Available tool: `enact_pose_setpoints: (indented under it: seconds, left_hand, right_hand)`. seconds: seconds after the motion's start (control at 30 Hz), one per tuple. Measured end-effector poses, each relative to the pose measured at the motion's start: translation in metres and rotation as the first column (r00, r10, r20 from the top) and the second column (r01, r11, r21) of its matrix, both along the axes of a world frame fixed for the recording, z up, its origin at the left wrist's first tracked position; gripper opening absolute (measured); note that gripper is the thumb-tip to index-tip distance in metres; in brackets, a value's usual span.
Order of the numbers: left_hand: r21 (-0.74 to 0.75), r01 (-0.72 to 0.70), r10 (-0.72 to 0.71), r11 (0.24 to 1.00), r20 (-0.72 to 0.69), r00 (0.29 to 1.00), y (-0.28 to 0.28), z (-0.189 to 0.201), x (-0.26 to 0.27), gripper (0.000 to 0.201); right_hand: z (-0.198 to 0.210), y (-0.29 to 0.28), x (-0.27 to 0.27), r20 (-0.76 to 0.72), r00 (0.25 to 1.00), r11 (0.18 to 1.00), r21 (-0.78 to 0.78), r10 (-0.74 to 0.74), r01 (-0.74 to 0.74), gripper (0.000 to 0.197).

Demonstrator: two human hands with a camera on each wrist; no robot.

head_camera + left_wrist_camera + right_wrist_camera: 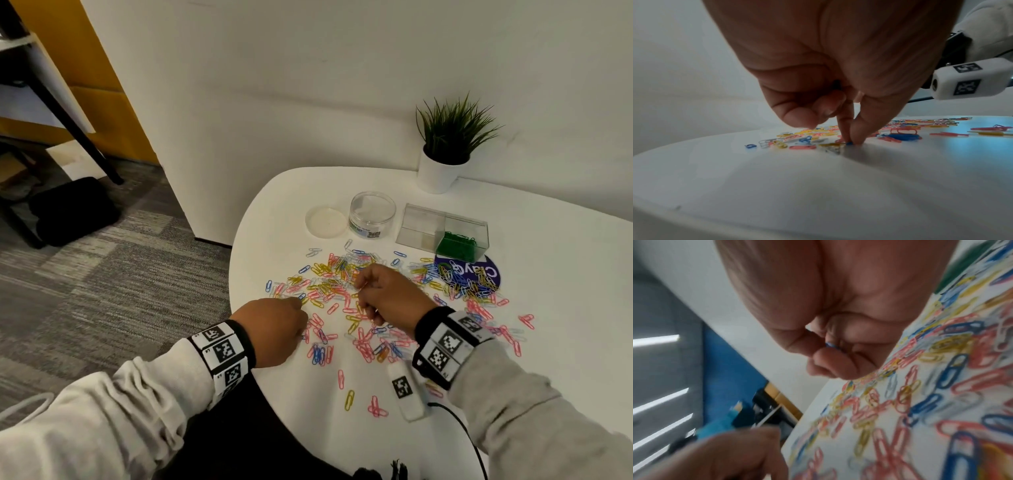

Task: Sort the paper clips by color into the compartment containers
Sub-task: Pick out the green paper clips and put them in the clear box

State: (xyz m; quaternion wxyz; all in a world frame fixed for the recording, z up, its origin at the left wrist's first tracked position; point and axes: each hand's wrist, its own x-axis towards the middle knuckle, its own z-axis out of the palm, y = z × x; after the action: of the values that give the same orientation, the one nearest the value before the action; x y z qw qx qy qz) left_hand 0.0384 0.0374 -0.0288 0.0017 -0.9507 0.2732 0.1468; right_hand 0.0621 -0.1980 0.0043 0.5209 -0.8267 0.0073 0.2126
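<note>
A spread of pink, yellow, blue and white paper clips [346,291] covers the white table [565,281]. My left hand [298,302] reaches down at the pile's left edge; its thumb and forefinger pinch a blue paper clip [849,143] that lies on the table. My right hand [359,286] hovers over the middle of the pile with fingers curled, holding blue clips [831,345] in its fist. The clear compartment container [442,231] stands behind the pile, with green clips [457,245] in its front right cell; its other cells look bare.
A round clear jar [371,214] and its lid [325,221] stand behind the pile. A potted plant [445,144] is at the back by the wall. A dark blue sticker [469,274] lies under clips at right. The table's rounded edge is just left of my left hand.
</note>
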Motion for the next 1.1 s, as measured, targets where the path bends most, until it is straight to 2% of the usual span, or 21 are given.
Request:
enact_pose_setpoints:
  seconds: [0.07,0.13,0.2,0.3,0.4,0.53,0.6,0.7,0.9,1.0,1.1]
  left_hand:
    - [-0.015,-0.020,0.020,1.000,-0.001,1.000,0.002,0.003,0.002,0.019]
    - [-0.045,-0.076,0.076,0.996,-0.015,0.997,0.007,0.009,0.006,0.020]
    - [-0.142,-0.169,0.158,0.975,-0.085,0.984,0.015,0.016,0.011,0.027]
    - [-0.304,-0.341,0.297,0.890,-0.181,0.938,0.021,0.022,0.019,0.039]
    - [-0.311,-0.377,0.323,0.872,-0.213,0.922,0.022,0.023,0.019,0.047]
    - [-0.350,-0.461,0.271,0.816,-0.472,0.839,0.013,0.014,0.010,0.038]
    - [-0.351,-0.426,0.228,0.834,-0.485,0.844,0.009,0.011,0.007,0.031]
    - [-0.352,-0.296,0.137,0.888,-0.412,0.901,0.005,0.008,0.006,0.026]
    - [-0.281,-0.002,-0.050,0.960,-0.178,0.983,0.000,0.007,0.000,0.021]
    - [-0.160,0.118,-0.136,0.980,-0.105,0.985,-0.006,0.008,-0.001,0.028]
    - [-0.079,0.170,-0.175,0.982,-0.057,0.983,-0.009,0.007,-0.004,0.029]
  right_hand:
    - [-0.005,0.011,-0.005,0.056,0.974,0.953,-0.227,0.218,-0.201,0.014]
    - [-0.012,0.024,-0.010,0.115,0.892,0.822,-0.453,0.437,-0.344,0.013]
    - [-0.018,0.035,-0.013,0.135,0.811,0.700,-0.597,0.570,-0.392,0.013]
    - [-0.025,0.040,-0.011,0.099,0.784,0.611,-0.688,0.613,-0.391,0.018]
    - [-0.026,0.032,-0.004,0.100,0.813,0.621,-0.700,0.573,-0.352,0.012]
    - [-0.024,0.027,-0.003,0.136,0.823,0.651,-0.687,0.552,-0.323,0.007]
    - [-0.025,0.034,-0.007,0.150,0.792,0.648,-0.673,0.591,-0.356,0.010]
    - [-0.028,0.042,-0.011,0.116,0.766,0.606,-0.691,0.632,-0.395,0.017]
    - [-0.029,0.031,-0.001,0.085,0.829,0.637,-0.684,0.553,-0.355,0.008]
    - [-0.029,0.029,0.000,0.058,0.839,0.636,-0.680,0.541,-0.364,0.009]
    - [-0.030,0.031,0.002,0.024,0.870,0.676,-0.640,0.493,-0.366,0.014]
